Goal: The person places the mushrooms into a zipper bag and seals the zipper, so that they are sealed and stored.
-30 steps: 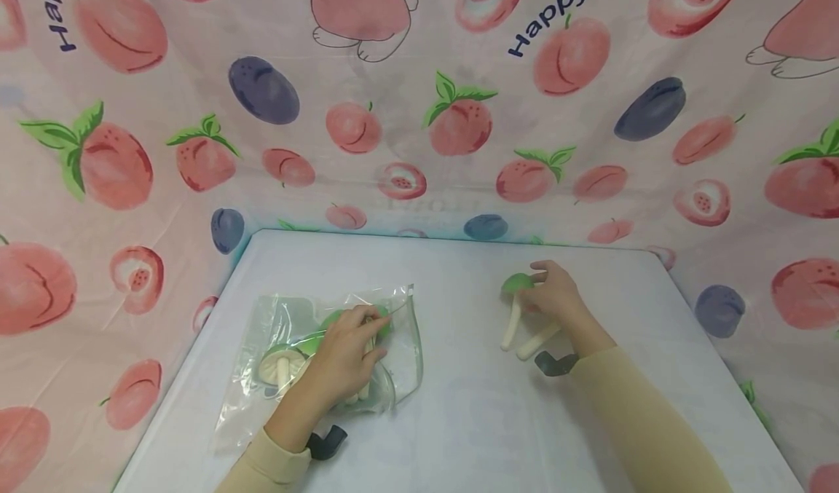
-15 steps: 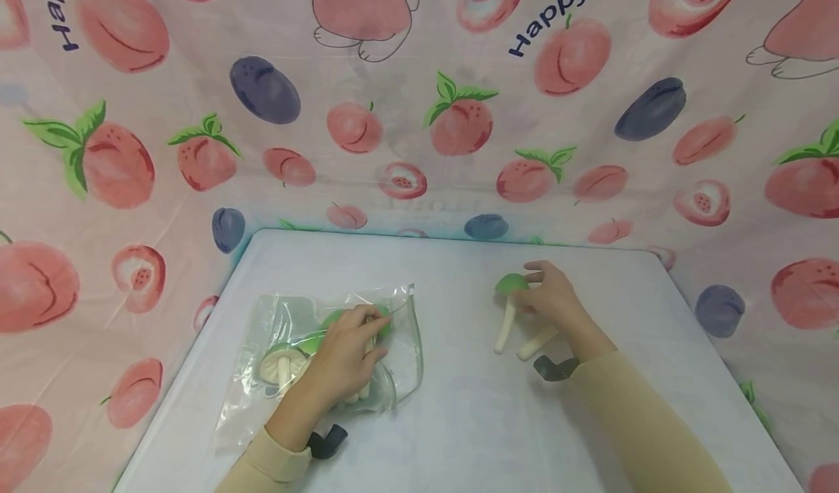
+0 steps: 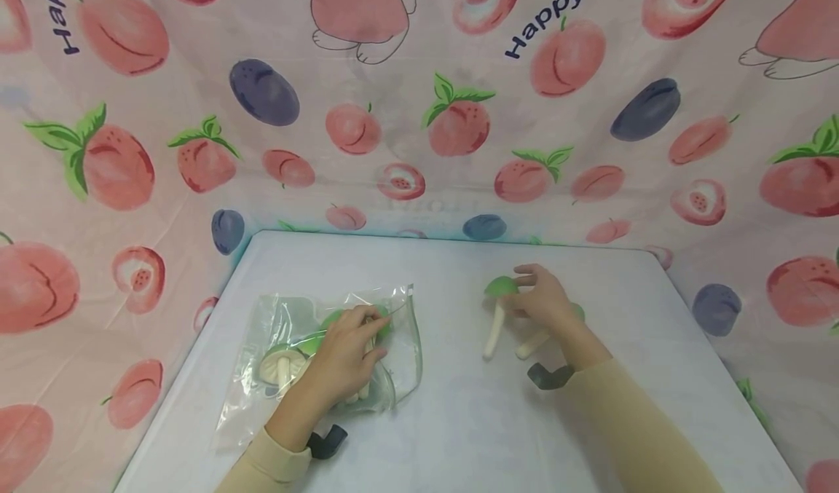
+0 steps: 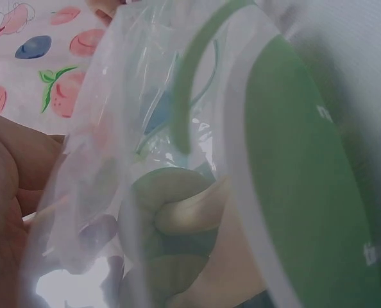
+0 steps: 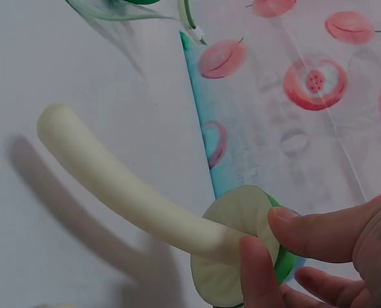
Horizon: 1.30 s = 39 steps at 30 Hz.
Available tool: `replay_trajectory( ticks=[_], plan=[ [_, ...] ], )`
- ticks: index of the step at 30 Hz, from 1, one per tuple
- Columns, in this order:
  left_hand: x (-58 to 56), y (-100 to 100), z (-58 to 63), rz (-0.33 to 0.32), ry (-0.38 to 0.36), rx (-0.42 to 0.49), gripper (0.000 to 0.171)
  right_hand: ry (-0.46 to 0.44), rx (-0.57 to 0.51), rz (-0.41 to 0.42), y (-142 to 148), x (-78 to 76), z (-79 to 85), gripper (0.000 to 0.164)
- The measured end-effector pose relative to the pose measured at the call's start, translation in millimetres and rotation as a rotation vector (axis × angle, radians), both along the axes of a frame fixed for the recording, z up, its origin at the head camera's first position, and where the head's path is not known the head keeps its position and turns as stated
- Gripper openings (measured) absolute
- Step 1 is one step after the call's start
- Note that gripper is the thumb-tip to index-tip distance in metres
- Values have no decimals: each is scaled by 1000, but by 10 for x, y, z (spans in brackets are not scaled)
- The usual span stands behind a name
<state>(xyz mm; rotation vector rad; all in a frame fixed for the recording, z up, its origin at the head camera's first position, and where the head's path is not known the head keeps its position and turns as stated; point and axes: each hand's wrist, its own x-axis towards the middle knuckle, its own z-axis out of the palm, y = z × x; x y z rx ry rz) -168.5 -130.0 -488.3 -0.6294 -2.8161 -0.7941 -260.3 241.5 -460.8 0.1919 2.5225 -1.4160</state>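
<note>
My right hand (image 3: 540,300) pinches a toy mushroom (image 3: 496,322) with a green cap and a long pale stem. Thumb and finger grip the cap's edge in the right wrist view, where the stem (image 5: 133,192) points away above the white table. A second mushroom (image 3: 534,344) lies on the table, partly hidden under the right hand and wrist. My left hand (image 3: 347,351) is on a clear zip bag (image 3: 406,355), its fingers bent at the upper film near the open end. Several green-capped mushrooms (image 3: 282,365) are inside; the left hand covers some of them.
The white table (image 3: 452,420) meets a fruit-printed cloth (image 3: 406,114) at its back and sides. A black wrist strap piece (image 3: 326,442) hangs by the left sleeve, another black piece (image 3: 549,376) by the right.
My right hand has moved left with the mushroom, toward the bag, exposing more of the second mushroom's cap. The left hand and bag have stayed in place.
</note>
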Motion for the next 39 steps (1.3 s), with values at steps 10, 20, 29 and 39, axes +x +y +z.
replay_trajectory(
  ticks=[10, 20, 29, 39],
  plan=[
    [4, 9, 3, 2, -4, 2, 51, 9, -40, 3, -106, 78, -30, 80],
    [10, 6, -11, -3, 4, 19, 51, -15, -107, -3, -247, 141, -46, 81],
    [15, 10, -11, -3, 6, 23, 51, -18, -118, -13, -371, 219, -37, 77],
    [13, 21, -2, -4, 16, 32, 51, 0, -219, -29, -541, 301, -19, 74]
  ],
)
